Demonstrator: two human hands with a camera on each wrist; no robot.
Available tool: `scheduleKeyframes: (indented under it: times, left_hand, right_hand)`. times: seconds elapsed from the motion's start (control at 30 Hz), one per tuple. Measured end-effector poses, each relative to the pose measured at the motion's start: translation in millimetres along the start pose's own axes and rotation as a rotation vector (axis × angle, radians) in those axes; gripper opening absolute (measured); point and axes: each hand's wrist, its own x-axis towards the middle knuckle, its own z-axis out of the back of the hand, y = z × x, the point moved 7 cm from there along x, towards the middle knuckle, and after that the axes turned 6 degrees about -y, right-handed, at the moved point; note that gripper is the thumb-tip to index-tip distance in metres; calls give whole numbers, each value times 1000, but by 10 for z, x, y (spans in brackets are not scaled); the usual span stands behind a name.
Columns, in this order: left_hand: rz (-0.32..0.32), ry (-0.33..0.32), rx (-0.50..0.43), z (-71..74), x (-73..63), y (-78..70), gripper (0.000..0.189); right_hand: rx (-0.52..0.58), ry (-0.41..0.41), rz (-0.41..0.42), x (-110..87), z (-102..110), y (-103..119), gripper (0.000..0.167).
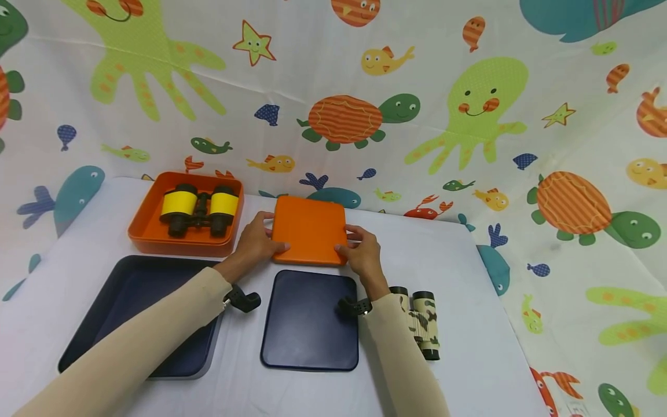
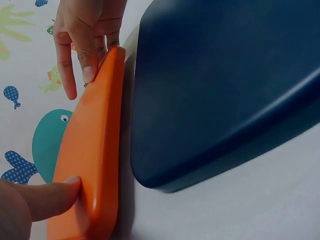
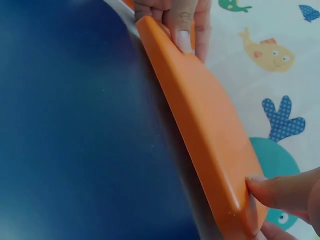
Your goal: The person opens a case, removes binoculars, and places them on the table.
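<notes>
Near: navy lid (image 1: 310, 324) | just beyond: orange lid (image 1: 310, 227), between the hands, near-square, long axis unclear | left hand (image 1: 255, 241) grips its left edge, right hand (image 1: 365, 253) its right, neither nearer | left: orange box (image 1: 179, 248)

One view high, two close
I see the head view looking forward and down; both wrist views share the orange lid (image 1: 310, 226), up close.
</notes>
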Motion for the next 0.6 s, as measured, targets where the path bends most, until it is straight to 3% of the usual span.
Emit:
scheduleKeyframes:
  times: [0.6]
  left_hand:
    - [26,47,59,-10,12,41,86]
  right_hand:
    - [-66,7,-30,15,-85,-17,54]
